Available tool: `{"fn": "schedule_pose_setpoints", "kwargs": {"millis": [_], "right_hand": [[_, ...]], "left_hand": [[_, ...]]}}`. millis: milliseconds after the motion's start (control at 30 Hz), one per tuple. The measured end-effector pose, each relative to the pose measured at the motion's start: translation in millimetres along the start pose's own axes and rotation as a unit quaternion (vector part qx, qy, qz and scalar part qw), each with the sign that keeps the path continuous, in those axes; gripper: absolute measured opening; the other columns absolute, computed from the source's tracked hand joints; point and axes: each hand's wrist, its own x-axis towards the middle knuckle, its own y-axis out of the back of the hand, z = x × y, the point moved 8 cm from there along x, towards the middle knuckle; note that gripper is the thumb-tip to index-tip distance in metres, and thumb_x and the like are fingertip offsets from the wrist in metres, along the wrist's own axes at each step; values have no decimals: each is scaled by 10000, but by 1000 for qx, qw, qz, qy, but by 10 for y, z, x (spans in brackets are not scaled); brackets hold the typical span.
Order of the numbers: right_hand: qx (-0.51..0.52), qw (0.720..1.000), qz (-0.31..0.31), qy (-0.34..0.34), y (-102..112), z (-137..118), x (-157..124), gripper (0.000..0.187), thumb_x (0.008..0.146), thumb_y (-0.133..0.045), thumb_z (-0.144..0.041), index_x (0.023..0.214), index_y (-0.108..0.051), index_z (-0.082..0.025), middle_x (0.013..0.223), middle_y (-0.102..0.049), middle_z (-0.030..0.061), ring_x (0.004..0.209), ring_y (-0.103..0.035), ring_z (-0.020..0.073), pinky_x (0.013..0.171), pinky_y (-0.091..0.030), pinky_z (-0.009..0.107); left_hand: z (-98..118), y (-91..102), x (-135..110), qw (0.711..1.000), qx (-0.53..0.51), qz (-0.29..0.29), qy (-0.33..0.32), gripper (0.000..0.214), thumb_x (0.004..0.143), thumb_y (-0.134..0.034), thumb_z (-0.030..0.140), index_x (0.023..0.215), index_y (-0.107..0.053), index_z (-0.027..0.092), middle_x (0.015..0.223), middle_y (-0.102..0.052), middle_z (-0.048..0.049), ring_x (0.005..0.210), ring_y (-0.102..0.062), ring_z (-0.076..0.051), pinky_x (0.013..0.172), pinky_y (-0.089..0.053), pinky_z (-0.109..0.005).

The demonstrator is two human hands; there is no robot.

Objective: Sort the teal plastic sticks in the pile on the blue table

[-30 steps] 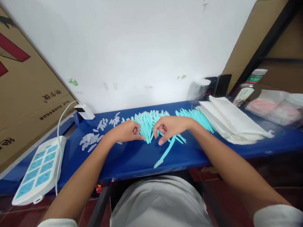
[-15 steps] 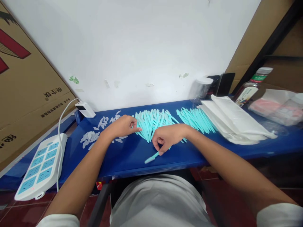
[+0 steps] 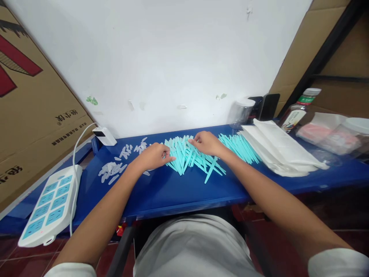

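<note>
Slim turquoise sticks [image 3: 180, 159], shaped like eyebrow razors with paler ends, lie in a loose fanned pile on the blue table [image 3: 173, 192]. My right hand [image 3: 206, 143] reaches over the back of this pile, its thumb and fingers closed at the sticks' pale ends; what is between the fingertips is hidden. At the pile's left edge, my left hand [image 3: 157, 156] is curled closed with the thumb toward the sticks, and I cannot make out anything in it. Small translucent sleeve-like pieces [image 3: 111, 171] are scattered left of that hand.
A second row of turquoise sticks [image 3: 240, 148] lies right of my right forearm, beside white bags [image 3: 284, 148]. Farther right are a bottle [image 3: 298, 109] and a clear jar [image 3: 242, 111]. A power strip [image 3: 50, 204] and a white device [image 3: 105, 135] stand left.
My right hand has moved up and back from the table's front to the pile, and the stick it held in front no longer shows there. My left hand has barely moved.
</note>
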Motion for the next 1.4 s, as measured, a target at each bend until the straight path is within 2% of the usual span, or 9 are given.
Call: {"fn": "schedule_pose_setpoints", "kwargs": {"millis": [200, 333, 433, 600, 767, 967, 1100, 1267, 1400], "right_hand": [[-98, 993, -32, -55, 271, 270, 5, 567, 1037, -502, -559, 676, -702, -171, 629, -660, 84, 569, -559, 190, 609, -347, 331], [-137, 942, -284, -115, 208, 552, -225, 647, 973, -587, -656, 592, -737, -155, 650, -709, 115, 652, -648, 217, 736, -437, 341], [-117, 910, -375, -134, 155, 606, -372, 588, 886, -694, -679, 626, -769, -157, 706, -752, 112, 777, -690, 237, 845, -451, 343], [-87, 901, -418, -83, -46, 472, -392, 452, 825, -777, -570, 647, -750, -155, 672, -738, 73, 725, -619, 194, 781, -432, 321], [-80, 913, -400, -22, -73, 376, -343, 466, 867, -714, -500, 552, -673, -159, 613, -684, 60, 555, -425, 131, 623, -351, 311], [-68, 948, -309, -35, -5, 382, -201, 505, 930, -653, -477, 530, -623, -169, 635, -692, 78, 542, -455, 139, 613, -359, 318], [-64, 975, -207, -47, 66, 387, -70, 555, 963, -614, -530, 537, -599, -175, 583, -642, 71, 516, -465, 145, 602, -358, 326], [-42, 991, -107, -76, 90, 427, 37, 569, 977, -571, -628, 645, -628, -170, 659, -675, 87, 572, -538, 175, 613, -362, 327], [44, 993, -35, -107, 182, 510, 76, 384, 960, -644, -526, 973, -714, -148, 1021, -754, 133, 863, -657, 231, 699, -425, 298]], "left_hand": [[479, -184, -12, 992, -33, 67, -104, 373, 962, -655, 541, 809, -623, 202, 672, -573, 10, 612, -528, -148, 596, -324, -285], [735, -363, -49, 985, -16, 59, -161, 393, 958, -665, 586, 880, -623, 203, 802, -648, -19, 711, -573, -168, 631, -347, -290], [733, -410, -42, 985, -7, 50, -166, 509, 890, -687, 705, 846, -596, 206, 826, -666, -34, 754, -590, -190, 648, -351, -303], [565, -356, 5, 990, -8, 32, -139, 576, 817, -716, 769, 803, -583, 209, 772, -645, -33, 704, -572, -192, 614, -323, -298], [371, -212, 22, 993, -4, 53, -106, 589, 812, -714, 776, 768, -567, 208, 659, -568, -6, 600, -498, -169, 569, -273, -294], [342, -236, 45, 995, -3, 35, -94, 596, 808, -713, 782, 752, -577, 205, 629, -573, -5, 566, -493, -162, 561, -277, -290], [256, -86, 53, 995, 44, 55, -65, 545, 937, -592, 710, 740, -601, 202, 659, -631, -45, 601, -554, -185, 589, -304, -299], [-530, 469, -148, 961, 201, 98, 159, 404, 978, -510, 504, 752, -660, 205, 734, -683, -121, 708, -625, -275, 578, -275, -320], [-1125, 544, -380, 962, 116, -25, 248, 427, 721, -758, 638, 778, -711, 218, 735, -690, -81, 673, -638, -254, 552, -349, -288]]}}
